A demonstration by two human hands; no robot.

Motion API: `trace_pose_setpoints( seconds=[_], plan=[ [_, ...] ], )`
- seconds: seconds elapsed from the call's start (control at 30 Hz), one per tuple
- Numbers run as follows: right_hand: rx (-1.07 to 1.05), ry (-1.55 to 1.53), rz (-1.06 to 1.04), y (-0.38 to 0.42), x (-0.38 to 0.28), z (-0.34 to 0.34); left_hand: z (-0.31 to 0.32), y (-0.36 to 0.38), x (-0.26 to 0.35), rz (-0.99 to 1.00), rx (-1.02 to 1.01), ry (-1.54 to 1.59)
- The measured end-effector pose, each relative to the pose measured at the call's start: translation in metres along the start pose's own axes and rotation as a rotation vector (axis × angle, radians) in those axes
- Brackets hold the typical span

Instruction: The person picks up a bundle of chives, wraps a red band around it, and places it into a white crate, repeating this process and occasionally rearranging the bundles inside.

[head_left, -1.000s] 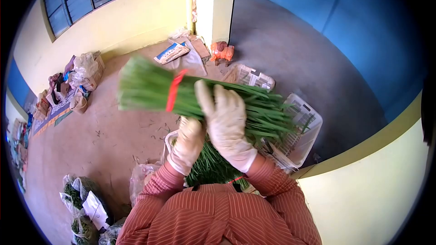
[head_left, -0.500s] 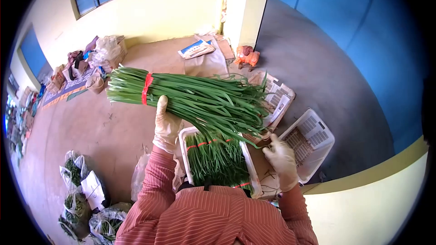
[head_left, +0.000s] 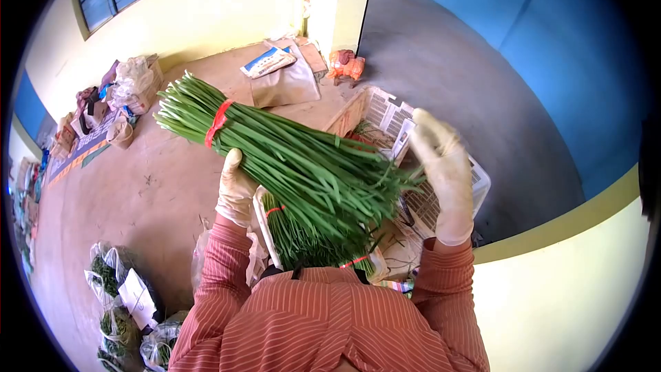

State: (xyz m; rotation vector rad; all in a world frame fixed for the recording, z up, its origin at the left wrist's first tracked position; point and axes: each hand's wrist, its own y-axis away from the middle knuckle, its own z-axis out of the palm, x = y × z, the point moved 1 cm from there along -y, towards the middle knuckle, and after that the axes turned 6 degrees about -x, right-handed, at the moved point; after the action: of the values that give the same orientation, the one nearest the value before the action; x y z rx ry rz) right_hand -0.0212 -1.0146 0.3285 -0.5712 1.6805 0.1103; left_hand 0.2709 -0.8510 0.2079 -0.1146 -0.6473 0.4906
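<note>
My left hand [head_left: 236, 189], in a pale glove, is closed around a thick bunch of garlic chives [head_left: 296, 148] from below, its thumb near the red band [head_left: 218, 124]. The white stem ends point to the upper left, and the leaves slope down to the right. My gloved right hand [head_left: 444, 172] is raised beside the leaf tips, fingers stretched upward and slightly blurred, with nothing visible in it. Below the bunch stands a white crate [head_left: 267, 227], partly hidden, with more red-banded chives [head_left: 306, 242] inside.
Two more plastic baskets stand at the right, one farther back [head_left: 396, 114] and one nearer [head_left: 480, 179], beside the low wall [head_left: 564, 262]. Plastic bags of greens [head_left: 113, 272] stand at lower left. Farther off are a sack [head_left: 268, 62] and an orange-covered stool [head_left: 345, 64].
The chives have tilted, their leaf ends now lower and nearer me. My right hand has risen from below the leaf tips to beside them. The view has shifted slightly right.
</note>
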Motion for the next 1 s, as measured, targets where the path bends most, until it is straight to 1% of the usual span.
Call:
trace_pose_setpoints(
  seconds=[0.03,0.1,0.17,0.2,0.23,0.3,0.33,0.37,0.43,0.47,0.5,0.57,0.6,0.63,0.7,0.77,0.8,0.9,0.93,0.97,1.0],
  plan=[
    [-0.196,0.357,-0.151,-0.001,0.003,-0.002,-0.008,0.001,0.0,0.038,0.014,-0.042],
    [-0.479,0.579,-0.236,0.016,0.0,0.014,-0.023,0.001,-0.001,0.065,0.016,-0.052],
    [-0.793,0.469,-0.214,0.017,0.035,0.021,-0.037,0.0,-0.002,0.047,0.011,-0.025],
    [-0.902,0.478,-0.02,0.016,0.035,0.023,-0.041,-0.001,-0.003,0.032,0.002,0.002],
    [-0.866,0.371,0.06,0.011,0.053,0.027,-0.037,0.0,-0.003,0.033,0.003,0.011],
    [-0.797,-0.107,0.25,0.003,0.068,0.02,-0.045,-0.003,-0.003,0.058,-0.008,0.028],
    [-0.659,-0.013,0.313,0.0,0.063,0.015,-0.044,-0.005,-0.004,0.067,-0.012,0.037],
    [-0.581,0.017,0.306,-0.001,0.052,0.008,-0.042,-0.006,-0.007,0.075,-0.016,0.061],
    [-0.518,0.079,0.252,-0.007,0.054,-0.001,-0.045,-0.008,-0.008,0.14,0.026,0.062],
    [-0.434,0.205,0.145,-0.008,0.053,-0.008,-0.044,-0.008,-0.006,0.138,0.026,0.061],
    [-0.435,0.204,0.144,-0.008,0.054,-0.015,-0.044,-0.008,-0.006,0.145,0.041,0.058],
    [-0.102,0.49,-0.044,-0.008,0.056,-0.031,-0.043,-0.009,-0.005,0.155,0.055,0.056],
    [-0.02,0.292,-0.019,0.005,0.03,-0.023,-0.044,-0.009,-0.005,0.152,0.079,0.055],
    [-0.018,0.293,-0.019,0.013,0.02,-0.018,-0.044,-0.009,-0.004,0.147,0.103,0.055],
    [-0.169,-0.119,0.081,0.031,0.003,-0.008,-0.038,-0.009,-0.003,0.14,0.097,0.053],
    [-0.274,-0.023,0.032,0.049,-0.018,0.015,-0.035,-0.009,-0.002,0.121,0.097,0.053],
    [-0.31,0.117,-0.058,0.053,-0.02,0.025,-0.034,-0.008,-0.002,0.115,0.093,0.054],
    [-0.51,0.519,-0.056,0.051,-0.032,0.045,-0.027,-0.007,-0.001,0.102,0.106,0.005],
    [-0.47,0.501,-0.086,0.052,-0.017,0.05,-0.023,-0.007,-0.003,0.095,0.119,-0.006],
    [-0.461,0.663,-0.247,0.052,-0.006,0.053,-0.019,-0.006,-0.004,0.089,0.135,-0.017],
    [-0.464,0.567,-0.223,0.054,-0.001,0.053,-0.014,-0.005,-0.005,0.075,0.152,-0.025]
  ],
)
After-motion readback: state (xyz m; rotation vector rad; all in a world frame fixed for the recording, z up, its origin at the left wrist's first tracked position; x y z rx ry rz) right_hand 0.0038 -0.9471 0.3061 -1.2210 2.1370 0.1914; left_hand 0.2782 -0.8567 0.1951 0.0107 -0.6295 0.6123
